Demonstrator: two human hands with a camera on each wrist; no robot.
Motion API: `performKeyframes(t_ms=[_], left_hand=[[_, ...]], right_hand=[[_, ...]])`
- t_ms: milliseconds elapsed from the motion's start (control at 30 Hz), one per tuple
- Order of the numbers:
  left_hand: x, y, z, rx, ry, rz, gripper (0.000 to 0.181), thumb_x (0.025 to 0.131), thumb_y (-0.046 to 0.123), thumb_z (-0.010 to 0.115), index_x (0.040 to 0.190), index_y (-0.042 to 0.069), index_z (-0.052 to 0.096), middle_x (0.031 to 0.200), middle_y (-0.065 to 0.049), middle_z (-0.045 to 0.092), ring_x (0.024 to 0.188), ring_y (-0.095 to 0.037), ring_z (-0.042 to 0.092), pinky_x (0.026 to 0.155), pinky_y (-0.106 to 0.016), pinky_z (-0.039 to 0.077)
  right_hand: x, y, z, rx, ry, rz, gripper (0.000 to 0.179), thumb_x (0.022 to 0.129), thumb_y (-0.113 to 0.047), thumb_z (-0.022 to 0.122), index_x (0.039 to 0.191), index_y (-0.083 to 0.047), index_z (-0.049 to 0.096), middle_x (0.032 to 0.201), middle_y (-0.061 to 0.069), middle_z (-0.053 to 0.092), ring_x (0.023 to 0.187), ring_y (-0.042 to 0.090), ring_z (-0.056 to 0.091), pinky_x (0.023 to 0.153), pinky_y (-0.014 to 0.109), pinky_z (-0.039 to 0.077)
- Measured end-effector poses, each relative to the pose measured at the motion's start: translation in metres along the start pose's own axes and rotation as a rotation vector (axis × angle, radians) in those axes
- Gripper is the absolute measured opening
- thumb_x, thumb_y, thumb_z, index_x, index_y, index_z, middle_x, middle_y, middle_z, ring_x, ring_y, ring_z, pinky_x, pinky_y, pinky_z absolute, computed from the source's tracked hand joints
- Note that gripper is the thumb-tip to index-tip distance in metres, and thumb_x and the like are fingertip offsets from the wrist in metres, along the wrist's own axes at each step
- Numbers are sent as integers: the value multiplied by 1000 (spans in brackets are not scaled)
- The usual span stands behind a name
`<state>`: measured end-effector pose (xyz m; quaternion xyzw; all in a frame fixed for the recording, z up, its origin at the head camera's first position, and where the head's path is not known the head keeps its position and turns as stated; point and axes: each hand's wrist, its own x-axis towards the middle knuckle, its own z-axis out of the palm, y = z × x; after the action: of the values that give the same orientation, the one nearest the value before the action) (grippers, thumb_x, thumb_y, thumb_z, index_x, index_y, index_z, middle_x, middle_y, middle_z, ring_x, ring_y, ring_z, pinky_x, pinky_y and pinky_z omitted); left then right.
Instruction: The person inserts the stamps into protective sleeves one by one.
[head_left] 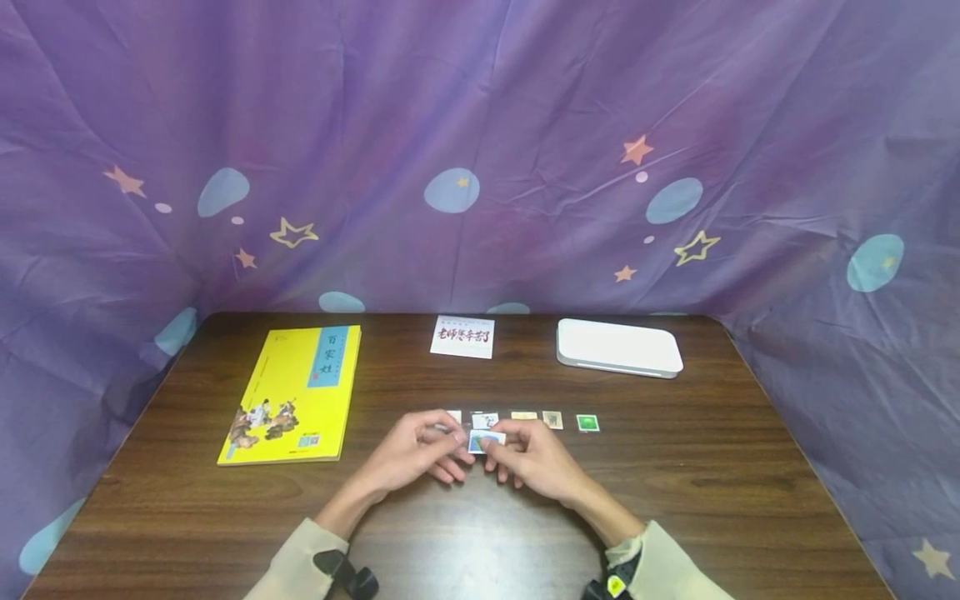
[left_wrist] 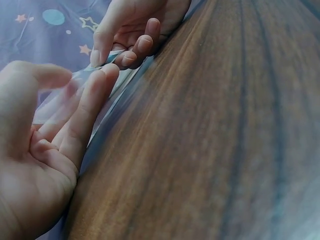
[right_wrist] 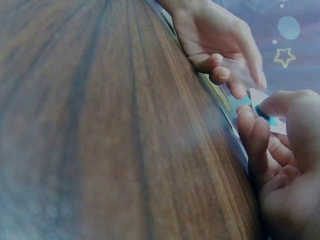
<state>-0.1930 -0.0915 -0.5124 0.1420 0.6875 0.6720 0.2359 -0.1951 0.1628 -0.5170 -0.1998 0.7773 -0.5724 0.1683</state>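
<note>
Between thumb and fingers, my right hand [head_left: 536, 458] pinches a small white-edged stamp [head_left: 486, 442] with a blue and green picture. Close beside it, my left hand [head_left: 412, 454] holds a clear plastic sleeve [right_wrist: 235, 70] by thumb and fingertips. The stamp's left edge meets the sleeve between the two hands, low over the table. Just beyond the fingers lies a row of small stamps: a black-and-white one [head_left: 484, 421], an orange one [head_left: 523, 415], a tan one [head_left: 552, 419] and a green one [head_left: 587, 422]. Another at the row's left end is partly hidden by my left hand.
A yellow book [head_left: 292, 396] lies at the left of the brown wooden table [head_left: 480, 533]. Toward the back are a white card [head_left: 462, 337] with red writing and a white flat case [head_left: 618, 347]. A purple curtain [head_left: 480, 150] hangs behind the table.
</note>
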Motion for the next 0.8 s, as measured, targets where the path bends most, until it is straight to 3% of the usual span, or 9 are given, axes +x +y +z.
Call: performKeyframes(t_ms=[800], left_hand=[[3, -5, -1, 11, 27, 9, 30, 107, 26, 71, 116, -2, 66, 104, -23, 82, 85, -31, 84, 76, -49, 74]], right_hand=[[0, 1, 0, 23, 4, 5, 14, 106, -23, 71, 111, -11, 76, 86, 9, 78, 61, 10, 67, 46, 22, 58]])
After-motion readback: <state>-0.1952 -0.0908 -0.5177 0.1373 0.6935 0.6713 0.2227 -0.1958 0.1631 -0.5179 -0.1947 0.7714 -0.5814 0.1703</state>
